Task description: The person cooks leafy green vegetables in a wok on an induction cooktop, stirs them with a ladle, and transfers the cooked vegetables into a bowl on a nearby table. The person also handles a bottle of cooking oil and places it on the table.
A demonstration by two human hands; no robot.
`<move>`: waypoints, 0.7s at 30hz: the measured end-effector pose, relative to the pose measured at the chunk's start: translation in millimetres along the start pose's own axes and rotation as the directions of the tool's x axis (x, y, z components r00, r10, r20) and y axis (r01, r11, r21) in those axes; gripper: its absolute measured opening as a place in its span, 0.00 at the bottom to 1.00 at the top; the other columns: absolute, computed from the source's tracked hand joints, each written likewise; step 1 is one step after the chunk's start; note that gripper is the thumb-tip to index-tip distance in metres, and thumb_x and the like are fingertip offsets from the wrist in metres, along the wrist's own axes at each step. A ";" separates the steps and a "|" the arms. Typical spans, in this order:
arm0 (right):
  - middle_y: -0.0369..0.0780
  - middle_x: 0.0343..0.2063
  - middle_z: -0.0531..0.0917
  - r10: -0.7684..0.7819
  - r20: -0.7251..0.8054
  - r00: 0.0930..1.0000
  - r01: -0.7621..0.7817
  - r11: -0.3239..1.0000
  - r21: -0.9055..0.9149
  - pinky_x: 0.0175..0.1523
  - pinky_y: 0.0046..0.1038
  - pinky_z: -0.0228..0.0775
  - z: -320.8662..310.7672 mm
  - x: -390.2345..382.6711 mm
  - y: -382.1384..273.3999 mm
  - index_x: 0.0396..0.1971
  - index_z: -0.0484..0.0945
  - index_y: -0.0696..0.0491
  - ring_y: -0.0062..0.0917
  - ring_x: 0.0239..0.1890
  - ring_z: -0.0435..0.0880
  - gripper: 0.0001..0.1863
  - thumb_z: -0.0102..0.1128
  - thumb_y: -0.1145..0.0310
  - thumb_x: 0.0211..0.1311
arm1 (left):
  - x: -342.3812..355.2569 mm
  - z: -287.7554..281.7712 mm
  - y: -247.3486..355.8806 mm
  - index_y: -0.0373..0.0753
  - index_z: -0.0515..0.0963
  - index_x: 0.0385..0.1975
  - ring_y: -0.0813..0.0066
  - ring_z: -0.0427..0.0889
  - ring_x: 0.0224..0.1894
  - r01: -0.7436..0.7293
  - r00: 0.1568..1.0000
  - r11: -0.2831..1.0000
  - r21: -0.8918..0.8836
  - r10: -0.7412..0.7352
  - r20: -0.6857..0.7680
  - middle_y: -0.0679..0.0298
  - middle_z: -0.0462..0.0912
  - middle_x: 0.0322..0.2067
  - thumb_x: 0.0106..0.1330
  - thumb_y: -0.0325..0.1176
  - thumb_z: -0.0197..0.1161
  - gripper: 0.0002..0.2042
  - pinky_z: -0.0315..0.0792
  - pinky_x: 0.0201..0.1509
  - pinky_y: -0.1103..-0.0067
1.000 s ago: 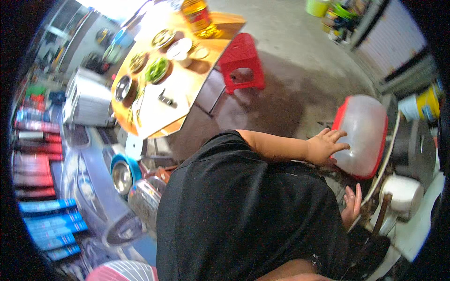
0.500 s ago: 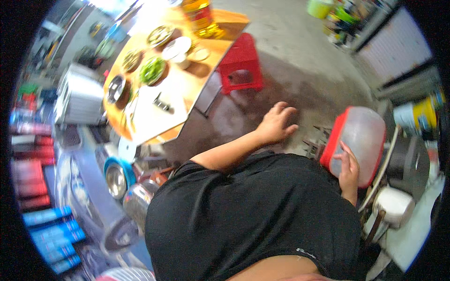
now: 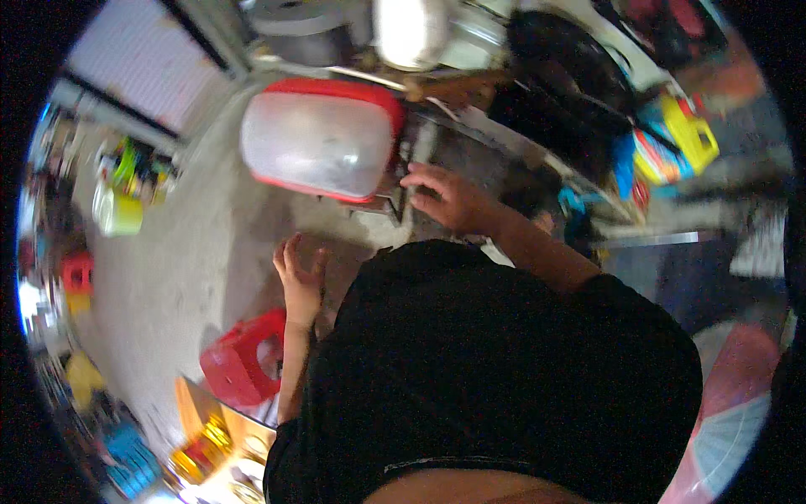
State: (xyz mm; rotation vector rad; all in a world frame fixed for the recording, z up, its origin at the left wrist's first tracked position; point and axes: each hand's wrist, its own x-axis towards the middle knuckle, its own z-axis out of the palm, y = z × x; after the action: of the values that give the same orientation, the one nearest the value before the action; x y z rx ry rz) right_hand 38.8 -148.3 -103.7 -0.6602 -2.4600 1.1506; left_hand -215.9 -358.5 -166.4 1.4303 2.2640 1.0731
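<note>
A frosted clear plastic container with red edging [image 3: 319,143] is in front of me, a little left of the middle of the view. My right hand [image 3: 447,199] reaches forward just to the right of its near corner, fingers stretched and apart, holding nothing. Lower and to the left, my left hand [image 3: 300,281] hangs over the floor with its fingers spread and loosely bent, also bare. Neither hand appears to touch the container. Some blur softens the right fingertips.
A red plastic stool [image 3: 243,357] stands by my left forearm, beside the wooden table [image 3: 195,405] bearing an oil bottle [image 3: 201,454]. Beyond the container are a grey pot [image 3: 306,34] and a white pot [image 3: 410,34]. At right are a black wok [image 3: 579,71] and a yellow jug [image 3: 680,143].
I have turned to the right. The table and stool have swung to the lower left, and the container now lies ahead of me. My hands remain bare.
</note>
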 end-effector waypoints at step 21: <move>0.50 0.41 0.80 0.597 -0.539 0.594 -0.804 0.470 -0.365 0.45 0.41 0.72 -167.4 -182.2 137.6 0.66 0.55 0.41 0.44 0.40 0.80 0.35 0.55 0.64 0.57 | 60.3 146.8 152.1 0.43 0.63 0.58 0.49 0.61 0.62 -0.181 0.893 0.977 -0.113 0.212 0.397 0.47 0.56 0.59 0.58 0.38 0.64 0.28 0.60 0.63 0.64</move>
State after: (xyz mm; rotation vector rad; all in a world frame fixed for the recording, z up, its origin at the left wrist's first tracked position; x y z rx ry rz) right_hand 308.4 -65.5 -129.3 -2.0614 -2.2008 0.3372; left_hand -60.5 -203.8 -152.1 1.6972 1.7996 0.8033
